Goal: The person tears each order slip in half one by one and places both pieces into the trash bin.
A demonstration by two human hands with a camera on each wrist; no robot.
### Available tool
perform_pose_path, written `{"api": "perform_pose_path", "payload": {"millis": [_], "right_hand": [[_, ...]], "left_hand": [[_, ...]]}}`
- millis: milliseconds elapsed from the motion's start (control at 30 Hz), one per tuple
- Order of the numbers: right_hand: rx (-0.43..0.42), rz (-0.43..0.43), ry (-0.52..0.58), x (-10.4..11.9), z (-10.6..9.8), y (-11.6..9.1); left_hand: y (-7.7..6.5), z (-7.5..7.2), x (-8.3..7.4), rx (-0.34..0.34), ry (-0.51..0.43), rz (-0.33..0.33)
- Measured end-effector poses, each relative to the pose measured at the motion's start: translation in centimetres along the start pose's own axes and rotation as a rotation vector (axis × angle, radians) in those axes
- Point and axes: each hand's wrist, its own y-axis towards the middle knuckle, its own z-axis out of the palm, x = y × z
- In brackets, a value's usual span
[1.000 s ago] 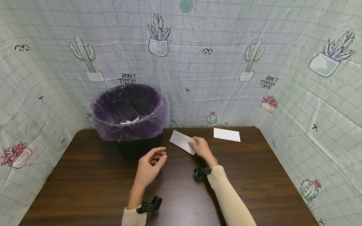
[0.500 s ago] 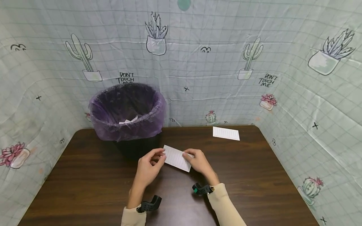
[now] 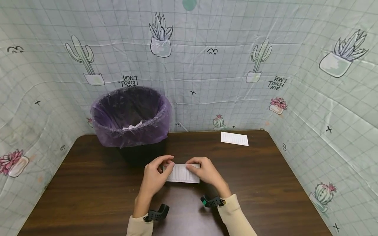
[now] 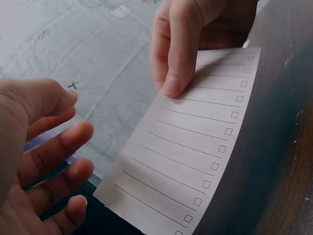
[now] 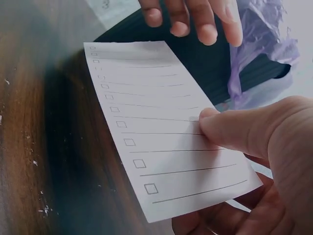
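Note:
A white checklist slip (image 3: 182, 173), printed with ruled lines and a row of small checkboxes, is held above the table in front of me. My right hand (image 3: 208, 171) pinches it near one end, thumb on the printed face and fingers behind, as the right wrist view shows with the slip (image 5: 156, 127) and the hand (image 5: 283, 147). My left hand (image 3: 154, 175) is by the slip's other end. In the left wrist view, its loosely bent fingers (image 4: 63, 147) stand apart from the paper, holding nothing.
A black bin (image 3: 144, 152) with a purple liner (image 3: 133, 137) stands at the back left, with white paper pieces (image 3: 132, 126) inside. Another lined slip (image 3: 234, 138) lies on the dark wooden table (image 3: 265, 183) at the back right. A patterned curtain (image 3: 192, 65) encloses the sides and back.
My right hand has brought the slip closer and turned its printed side up, then levelled it between both hands. The left hand has stayed almost still.

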Motion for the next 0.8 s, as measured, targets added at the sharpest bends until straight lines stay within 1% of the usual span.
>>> {"api": "perform_pose_path", "payload": {"millis": [133, 233, 333, 433, 500, 600, 800], "right_hand": [[0.015, -0.004, 0.007, 0.32, 0.18, -0.19], [0.023, -0.009, 0.022, 0.57, 0.28, -0.28], [0.03, -0.01, 0.035, 0.74, 0.31, -0.33], [0.037, -0.023, 0.044, 0.73, 0.3, -0.42], [0.041, -0.032, 0.044, 0.74, 0.31, -0.39], [0.044, -0.04, 0.06, 0.73, 0.31, -0.27], [0.049, -0.017, 0.101, 0.55, 0.37, -0.17]], "left_hand": [[-0.08, -0.17, -0.05, 0.003, 0.048, 0.018], [-0.09, -0.17, 0.05, 0.021, 0.077, 0.02], [-0.14, -0.05, 0.2, 0.058, 0.076, 0.002], [-0.21, 0.17, 0.24, 0.105, 0.065, -0.031], [-0.23, 0.3, 0.25, 0.122, 0.066, -0.045], [-0.22, 0.44, 0.23, 0.133, 0.084, -0.063], [-0.26, 0.46, 0.13, 0.134, 0.114, -0.076]]}}
